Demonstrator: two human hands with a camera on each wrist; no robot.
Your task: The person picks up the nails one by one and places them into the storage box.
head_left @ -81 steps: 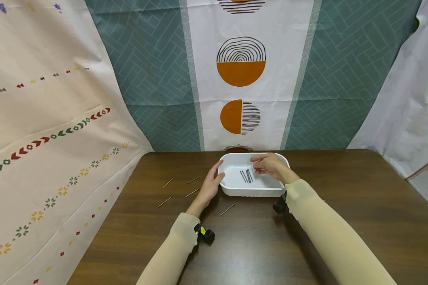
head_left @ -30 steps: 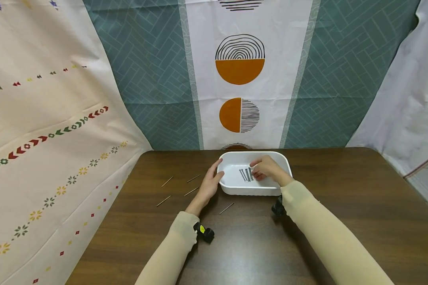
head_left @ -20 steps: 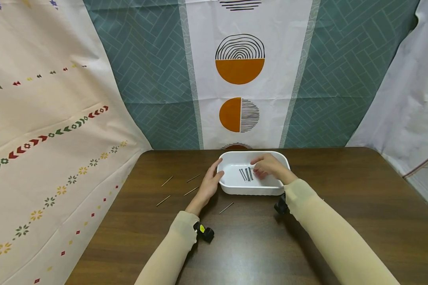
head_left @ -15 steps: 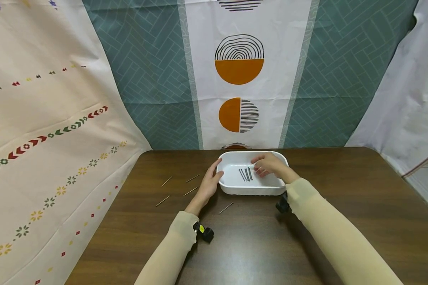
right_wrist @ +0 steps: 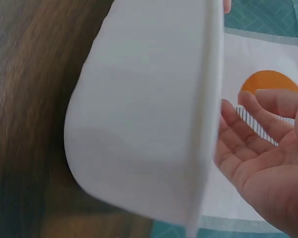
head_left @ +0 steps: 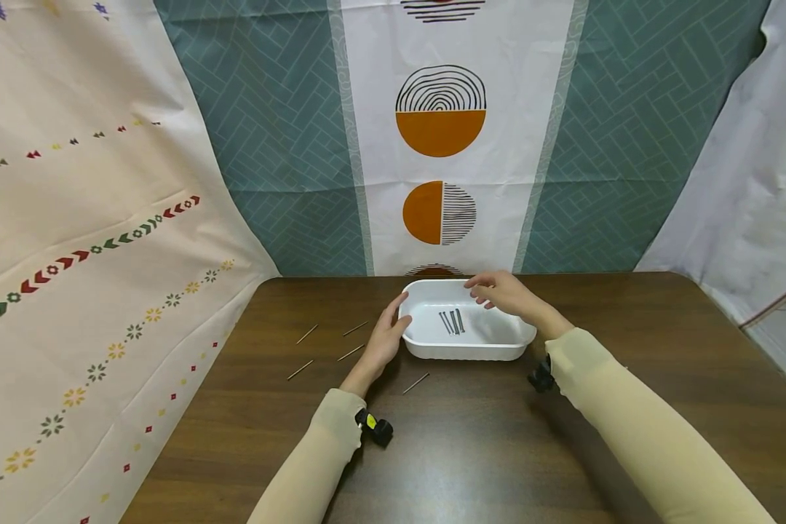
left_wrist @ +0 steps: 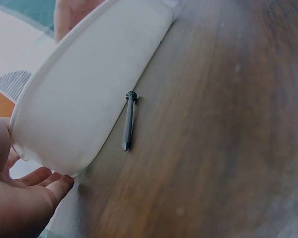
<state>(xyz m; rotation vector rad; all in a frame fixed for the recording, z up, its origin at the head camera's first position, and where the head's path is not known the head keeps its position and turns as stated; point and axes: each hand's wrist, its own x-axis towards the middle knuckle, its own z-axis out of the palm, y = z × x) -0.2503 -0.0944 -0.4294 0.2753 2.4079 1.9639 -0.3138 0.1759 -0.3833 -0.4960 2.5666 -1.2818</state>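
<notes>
In the head view, a white plastic tray (head_left: 461,352) stands near the far table edge, with several grey nails (head_left: 452,322) lying side by side inside. My left hand (head_left: 383,340) rests against the tray's left end, fingers and thumb spread along its outside. My right hand (head_left: 503,295) is over the tray's back right part with loosely bent fingers and nothing held; the right wrist view shows its fingers (right_wrist: 253,134) beyond the rim. One loose nail (left_wrist: 129,121) lies on the wood by the tray's front side in the left wrist view.
Several more nails (head_left: 300,370) lie scattered on the brown wooden table (head_left: 458,451) left of the tray. A patterned cloth (head_left: 288,145) hangs behind the table. Another light cloth (head_left: 137,327) drapes along the left side.
Earlier, my right hand pinched a nail over the tray and lowered to the row. Now it has let go and risen to the back right. The left hand stays at the tray.
</notes>
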